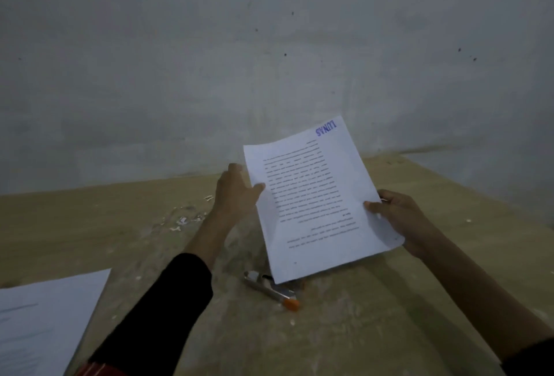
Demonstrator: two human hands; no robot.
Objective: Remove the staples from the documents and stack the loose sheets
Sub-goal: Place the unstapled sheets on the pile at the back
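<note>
— How far along are we?

— Partway, we judge. A pile of loose sheets [45, 321] lies flat at eight o'clock in our view, so some documents look finished. One document [314, 195] is held up off the table [389, 315], just right of centre, its print upside down to us. We cannot tell whether a staple is in it, since none shows.

— And the tool?

— The metal tool with the orange tip [271, 285] lies on the table at six o'clock of the document, partly under its near edge. Neither hand touches it.

— How do we hold the paper?

— From the fingers: our left thumb [258, 187] presses the front of the page at its nine o'clock edge and the other fingers go behind, so the left hand [236, 192] pinches it. Our right thumb [371, 205] lies on the front at the four o'clock edge with the fingers curled behind, so the right hand [401, 219] grips it too. Further out, the left forearm runs down to seven o'clock into a black sleeve [168, 309]. The right forearm is bare and runs to five o'clock.

— What is left?

— Likely to check this document, pull any staple with the tool, and lay its sheets on the pile.
</note>
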